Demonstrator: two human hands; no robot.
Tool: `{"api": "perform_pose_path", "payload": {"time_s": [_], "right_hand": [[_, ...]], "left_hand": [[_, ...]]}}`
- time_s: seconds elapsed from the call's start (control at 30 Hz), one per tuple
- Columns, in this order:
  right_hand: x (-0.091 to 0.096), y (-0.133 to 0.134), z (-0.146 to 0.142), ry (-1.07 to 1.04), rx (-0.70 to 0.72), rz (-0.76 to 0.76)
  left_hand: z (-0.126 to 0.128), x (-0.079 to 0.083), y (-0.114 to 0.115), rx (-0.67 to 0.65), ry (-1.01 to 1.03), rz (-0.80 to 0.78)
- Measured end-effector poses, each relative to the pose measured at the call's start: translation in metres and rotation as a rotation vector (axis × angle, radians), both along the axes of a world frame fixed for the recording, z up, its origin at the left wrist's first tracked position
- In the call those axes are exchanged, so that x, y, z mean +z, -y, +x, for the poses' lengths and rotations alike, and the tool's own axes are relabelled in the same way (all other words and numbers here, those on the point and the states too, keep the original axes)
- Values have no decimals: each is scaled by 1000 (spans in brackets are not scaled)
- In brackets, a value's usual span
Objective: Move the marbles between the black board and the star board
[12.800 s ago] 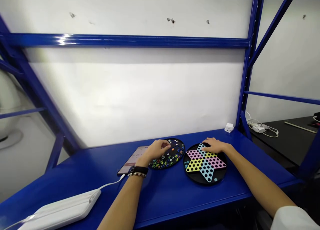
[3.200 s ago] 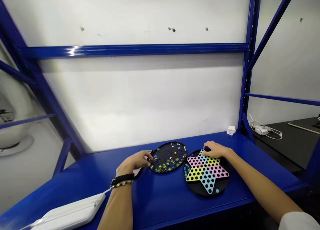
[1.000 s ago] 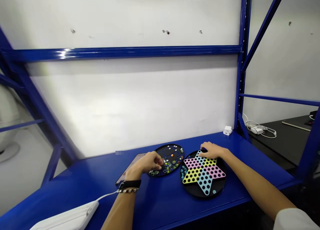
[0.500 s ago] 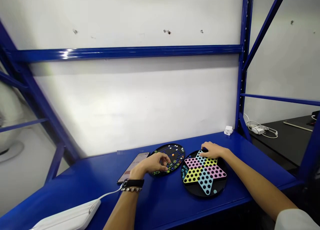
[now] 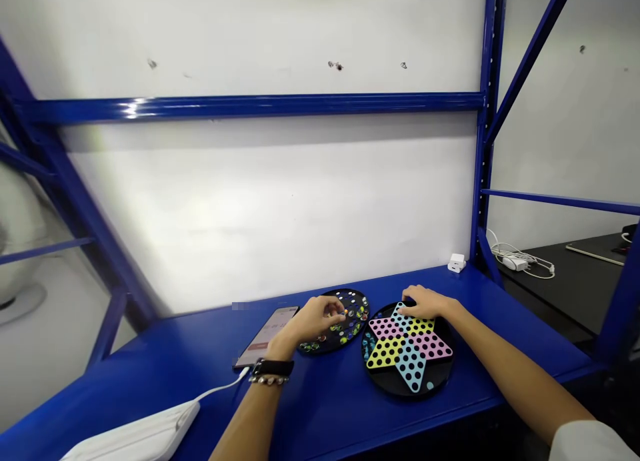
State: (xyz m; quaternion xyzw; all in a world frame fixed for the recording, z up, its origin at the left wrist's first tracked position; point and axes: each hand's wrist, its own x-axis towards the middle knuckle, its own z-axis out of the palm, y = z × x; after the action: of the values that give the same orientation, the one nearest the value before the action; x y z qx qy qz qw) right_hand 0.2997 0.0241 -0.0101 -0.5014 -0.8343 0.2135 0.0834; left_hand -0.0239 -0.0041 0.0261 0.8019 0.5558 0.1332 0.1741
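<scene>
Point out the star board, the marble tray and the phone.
star board (image 5: 407, 347): head view, on the middle of the coloured star.
marble tray (image 5: 354, 319): head view, on its right part, among the marbles.
phone (image 5: 263, 337): head view, on the middle of its screen.

Black board (image 5: 407, 351): pink, yellow, blue star, black dots. Shelf (image 5: 325, 407) blue.

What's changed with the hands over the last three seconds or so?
The left hand moved right, from beside the phone to over the marble tray, fingertips among the marbles; a pinch cannot be told. The right hand stayed on the far edge of the star board; tray and board stayed put.
</scene>
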Motion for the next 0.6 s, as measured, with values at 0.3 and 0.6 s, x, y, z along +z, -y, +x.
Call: {"api": "perform_pose_path", "payload": {"time_s": [0.3,0.6], "right_hand": [[-5,-4,0,11,14,45],[-2,0,-2,5,-1,23]], "left_hand": [[70,-24,5,-48,20,268],[78,-47,-16,-172,145,213]]}}
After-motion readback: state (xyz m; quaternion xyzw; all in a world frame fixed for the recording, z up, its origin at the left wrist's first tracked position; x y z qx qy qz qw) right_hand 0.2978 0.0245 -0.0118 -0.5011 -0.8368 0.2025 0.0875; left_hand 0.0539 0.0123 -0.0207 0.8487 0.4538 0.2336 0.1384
